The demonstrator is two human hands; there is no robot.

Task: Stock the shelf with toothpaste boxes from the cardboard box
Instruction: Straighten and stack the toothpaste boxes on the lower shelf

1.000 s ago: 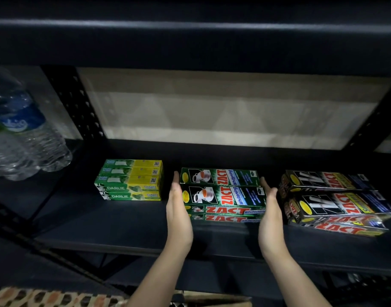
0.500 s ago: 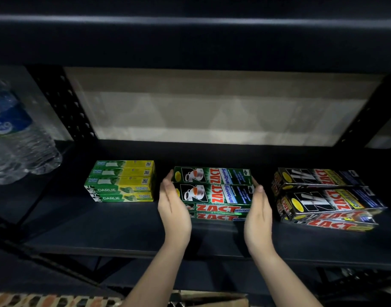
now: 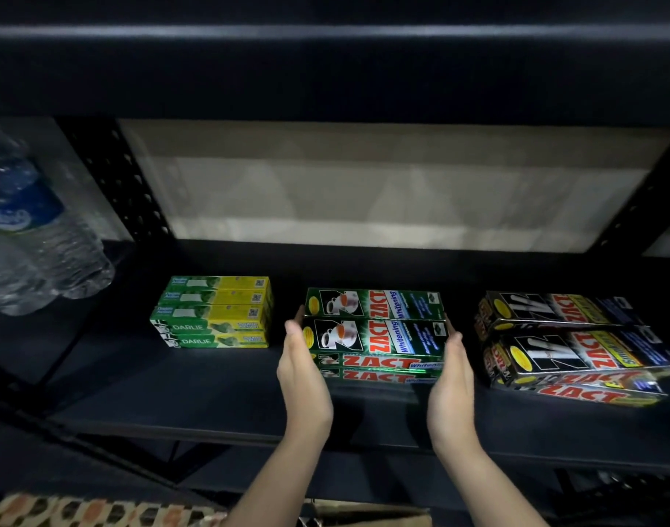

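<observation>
A stack of green ZACT toothpaste boxes (image 3: 375, 336) lies in the middle of the dark shelf board (image 3: 196, 393). My left hand (image 3: 303, 378) lies flat against the stack's left end. My right hand (image 3: 451, 386) lies flat against its right end, so the stack is clamped between the two palms. A stack of green-and-yellow Darlie boxes (image 3: 215, 313) sits to the left. To the right, a pile of black ZACT boxes (image 3: 573, 348) lies slightly askew. A strip of the cardboard box (image 3: 364, 517) shows at the bottom edge.
Plastic water bottles (image 3: 33, 237) stand on the neighbouring shelf at far left. The upper shelf board (image 3: 326, 51) hangs low overhead. Perforated black uprights (image 3: 117, 176) frame the bay. A patterned cloth (image 3: 79, 511) shows at bottom left.
Both hands have closed in from a little apart onto the two ends of the green ZACT stack. The view has shifted slightly.
</observation>
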